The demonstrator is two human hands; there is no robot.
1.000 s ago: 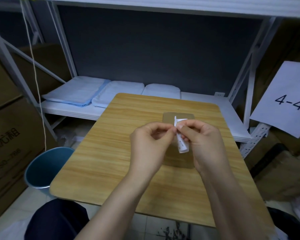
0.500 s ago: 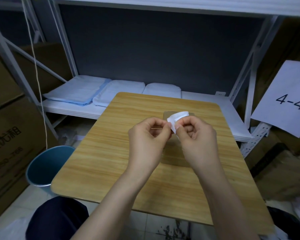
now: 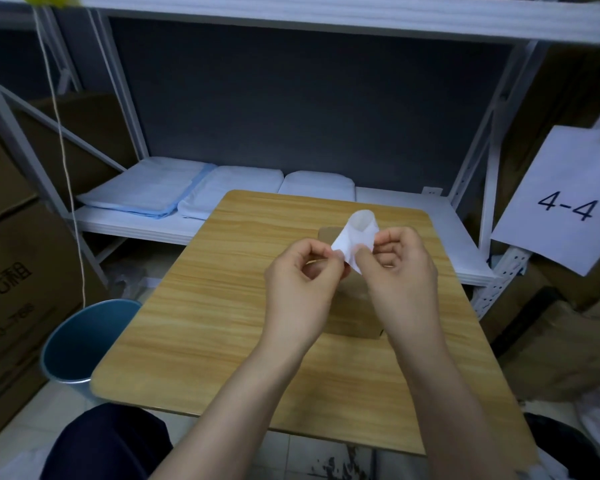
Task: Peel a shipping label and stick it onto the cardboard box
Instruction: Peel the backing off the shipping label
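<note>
Both hands hold a white shipping label point(image 3: 355, 239) above the middle of the wooden table point(image 3: 201, 327). The label curls into a loop at its top. My left hand point(image 3: 300, 292) pinches its left corner between thumb and forefinger. My right hand point(image 3: 400, 275) pinches the right side the same way. A flat brown cardboard box point(image 3: 355, 317) lies on the table right under my hands, mostly hidden by them; its far edge and near right corner show.
A blue bin point(image 3: 80, 341) stands on the floor left of the table. Behind the table a white metal shelf point(image 3: 146, 225) carries folded white pads. A paper sign reading 4-4 point(image 3: 561, 199) hangs at the right. Large cartons stand at both sides.
My hands have risen a little and drawn slightly apart. The label, first hanging folded by my right fingers, now opens into a curled loop between both hands.
</note>
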